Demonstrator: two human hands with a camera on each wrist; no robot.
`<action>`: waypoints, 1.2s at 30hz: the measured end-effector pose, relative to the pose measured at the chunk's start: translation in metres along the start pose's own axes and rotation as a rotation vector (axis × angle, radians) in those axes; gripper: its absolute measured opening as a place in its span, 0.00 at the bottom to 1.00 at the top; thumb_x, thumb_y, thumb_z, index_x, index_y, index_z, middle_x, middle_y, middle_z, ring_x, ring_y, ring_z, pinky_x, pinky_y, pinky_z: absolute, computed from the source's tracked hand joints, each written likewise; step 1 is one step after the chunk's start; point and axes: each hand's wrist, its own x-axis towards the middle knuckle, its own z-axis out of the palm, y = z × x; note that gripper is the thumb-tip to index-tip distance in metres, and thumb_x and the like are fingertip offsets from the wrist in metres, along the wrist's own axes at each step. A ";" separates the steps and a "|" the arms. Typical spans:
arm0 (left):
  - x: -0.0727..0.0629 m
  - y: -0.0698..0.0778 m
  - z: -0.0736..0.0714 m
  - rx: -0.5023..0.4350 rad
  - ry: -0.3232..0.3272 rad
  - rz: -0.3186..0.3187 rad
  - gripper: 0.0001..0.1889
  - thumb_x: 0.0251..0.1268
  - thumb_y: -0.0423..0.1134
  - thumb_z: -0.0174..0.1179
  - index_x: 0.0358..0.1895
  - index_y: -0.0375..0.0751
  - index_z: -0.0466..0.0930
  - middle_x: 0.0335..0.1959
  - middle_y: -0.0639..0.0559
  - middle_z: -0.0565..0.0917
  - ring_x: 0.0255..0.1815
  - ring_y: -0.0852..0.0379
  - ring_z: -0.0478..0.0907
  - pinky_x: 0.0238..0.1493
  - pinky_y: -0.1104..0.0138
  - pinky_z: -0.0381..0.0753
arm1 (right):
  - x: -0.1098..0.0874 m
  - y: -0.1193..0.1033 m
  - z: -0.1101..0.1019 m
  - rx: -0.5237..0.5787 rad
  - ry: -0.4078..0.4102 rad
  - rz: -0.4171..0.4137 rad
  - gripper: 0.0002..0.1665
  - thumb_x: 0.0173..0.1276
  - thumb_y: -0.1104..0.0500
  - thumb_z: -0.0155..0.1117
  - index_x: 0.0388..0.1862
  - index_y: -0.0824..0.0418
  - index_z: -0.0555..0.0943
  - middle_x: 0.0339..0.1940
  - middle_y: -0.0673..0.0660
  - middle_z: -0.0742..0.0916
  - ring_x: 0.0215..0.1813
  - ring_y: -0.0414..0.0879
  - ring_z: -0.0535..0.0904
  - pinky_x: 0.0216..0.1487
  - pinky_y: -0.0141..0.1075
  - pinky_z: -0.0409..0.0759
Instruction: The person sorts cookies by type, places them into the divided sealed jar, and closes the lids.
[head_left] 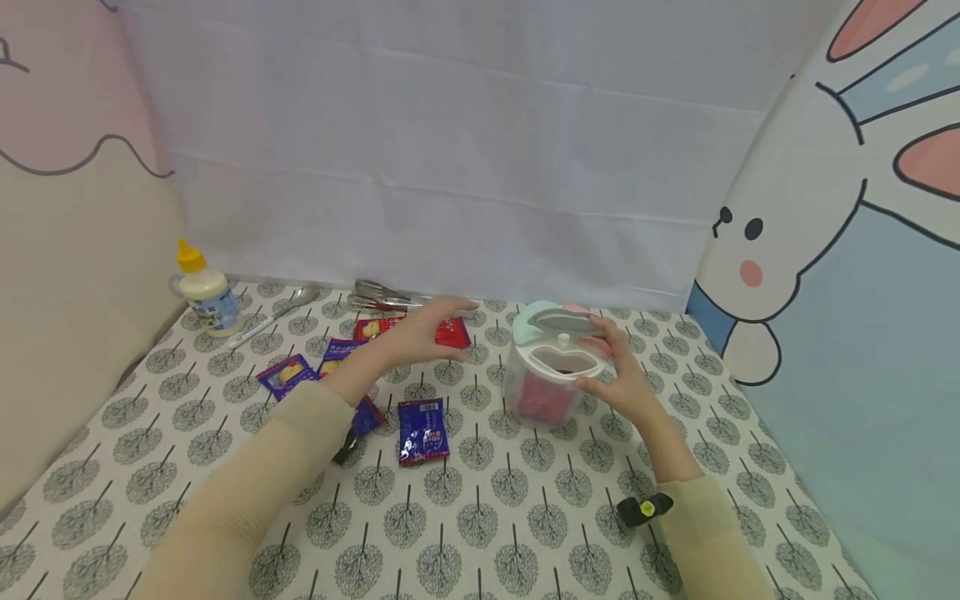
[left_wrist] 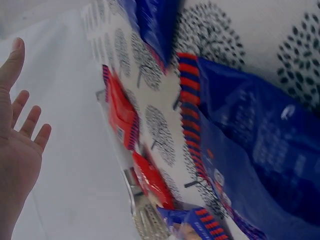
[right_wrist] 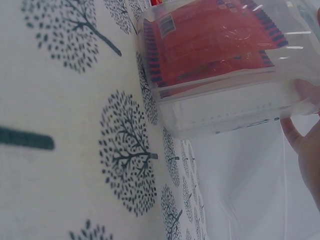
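My right hand (head_left: 626, 379) grips the right side of a clear plastic storage canister (head_left: 513, 383). Its round lid has mint, white and pink sections, and an opening shows at the front. Through the wall, red packets (right_wrist: 215, 40) are visible in the right wrist view. To the left of the canister, my left hand (head_left: 423, 333) hovers with thumb and fingers spread, holding nothing. Behind it lies a red packet (head_left: 452, 332). Blue snack packets (head_left: 422, 431) lie nearer and to the left, some partly hidden by the left arm.
A bottle with a yellow nozzle (head_left: 210, 296) stands at the back left. Beside it lies a long-handled spoon (head_left: 273, 317). Metal utensils (head_left: 375, 298), one whisk-like, lie near the back edge. White fabric (head_left: 450, 150) hangs behind the tree-patterned tablecloth (head_left: 480, 525).
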 end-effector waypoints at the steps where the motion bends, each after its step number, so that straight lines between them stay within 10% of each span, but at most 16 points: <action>1: 0.001 -0.007 0.001 0.001 -0.010 -0.024 0.44 0.50 0.46 0.72 0.71 0.49 0.58 0.72 0.51 0.62 0.73 0.48 0.55 0.72 0.50 0.56 | 0.000 0.000 0.000 -0.001 0.000 0.004 0.53 0.45 0.73 0.69 0.69 0.64 0.54 0.56 0.72 0.74 0.57 0.27 0.66 0.66 0.65 0.55; 17: 0.006 -0.050 0.007 0.117 -0.170 -0.304 0.38 0.62 0.44 0.62 0.73 0.52 0.54 0.71 0.43 0.61 0.71 0.41 0.59 0.69 0.47 0.60 | 0.000 -0.003 -0.001 -0.017 -0.004 0.001 0.53 0.45 0.71 0.70 0.69 0.64 0.54 0.57 0.71 0.73 0.57 0.27 0.66 0.65 0.65 0.56; 36: 0.011 -0.045 0.021 0.027 -0.281 -0.287 0.33 0.59 0.37 0.63 0.69 0.53 0.65 0.68 0.42 0.66 0.63 0.45 0.66 0.60 0.51 0.72 | 0.001 0.001 0.000 0.011 0.007 -0.006 0.54 0.44 0.73 0.70 0.69 0.65 0.54 0.55 0.67 0.74 0.57 0.28 0.66 0.64 0.63 0.57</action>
